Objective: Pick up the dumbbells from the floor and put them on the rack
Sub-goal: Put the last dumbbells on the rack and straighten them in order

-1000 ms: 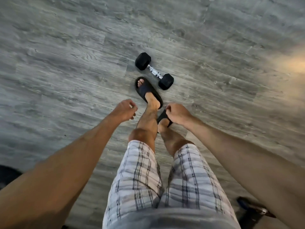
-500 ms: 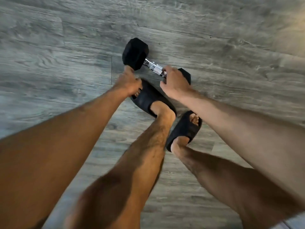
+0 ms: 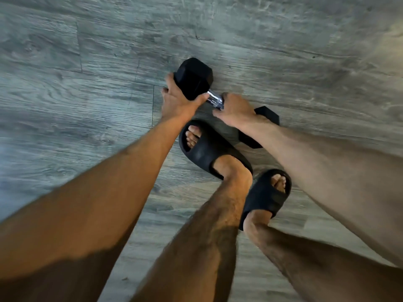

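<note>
Between the fingers of the left hand (image 3: 178, 101) a dumbbell (image 3: 196, 78) head is cupped, while its handle is wrapped by the right hand (image 3: 234, 110), probably sharing the weight.

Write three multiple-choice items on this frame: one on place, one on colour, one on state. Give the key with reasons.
1. Where is the left hand?
A. on the dumbbell's far head
B. on a sandal
C. flat on the floor

2. What colour are the heads of the dumbbell?
A. red
B. black
C. yellow

3. What is the right hand doing?
A. hanging free
B. gripping the chrome handle
C. holding a sandal

Key: A, its fingers cup the head; B, both hex heads are black; B, it is wrapped around the handle.
</note>
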The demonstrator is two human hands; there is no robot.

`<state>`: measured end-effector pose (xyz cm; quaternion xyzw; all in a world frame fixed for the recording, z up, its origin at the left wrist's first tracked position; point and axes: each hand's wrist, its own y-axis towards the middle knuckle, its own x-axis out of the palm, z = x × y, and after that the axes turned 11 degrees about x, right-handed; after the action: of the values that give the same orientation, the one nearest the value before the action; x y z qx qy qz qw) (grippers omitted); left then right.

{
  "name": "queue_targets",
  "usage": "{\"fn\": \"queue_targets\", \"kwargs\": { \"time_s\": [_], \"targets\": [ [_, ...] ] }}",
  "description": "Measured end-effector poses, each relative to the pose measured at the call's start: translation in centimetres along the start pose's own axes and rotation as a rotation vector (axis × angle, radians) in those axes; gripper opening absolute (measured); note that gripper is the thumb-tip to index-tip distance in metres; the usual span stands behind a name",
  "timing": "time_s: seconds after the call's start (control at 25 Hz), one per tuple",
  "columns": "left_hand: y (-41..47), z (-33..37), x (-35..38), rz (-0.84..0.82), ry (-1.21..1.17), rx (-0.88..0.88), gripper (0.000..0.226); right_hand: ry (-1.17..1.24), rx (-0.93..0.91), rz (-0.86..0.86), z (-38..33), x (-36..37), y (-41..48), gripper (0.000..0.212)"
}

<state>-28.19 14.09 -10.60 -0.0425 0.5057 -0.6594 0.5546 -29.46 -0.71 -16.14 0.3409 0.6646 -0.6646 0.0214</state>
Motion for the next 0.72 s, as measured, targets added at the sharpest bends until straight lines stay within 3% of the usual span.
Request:
{"fn": "queue_targets", "kwargs": {
  "time_s": [0.2, 0.36, 0.56, 0.72],
  "targets": [
    [-1.4, 0.3, -1.5, -0.016, -0.059, -0.009, 0.088, -0.081, -0.052, -0.032, 0.3, -2.3, -3.0, 0.021],
    [-7.7, 1.9, -4.7, -0.042, -0.269, -0.032, 0.094, -0.222, -0.091, -0.098, 0.1, -6.1, -9.8, 0.021],
    [-22.0, 8.1, -10.9, 0.16, -0.491, -0.162, 0.09, -0.389, -0.193, -0.199, -2.3, -15.1, -24.1, 0.029],
    [-33.8, 14.2, -17.3, 0.296, -0.625, -0.239, 0.102, -0.651, -0.288, -0.182, -6.4, -23.9, -37.0, 0.022]
  ]
}}
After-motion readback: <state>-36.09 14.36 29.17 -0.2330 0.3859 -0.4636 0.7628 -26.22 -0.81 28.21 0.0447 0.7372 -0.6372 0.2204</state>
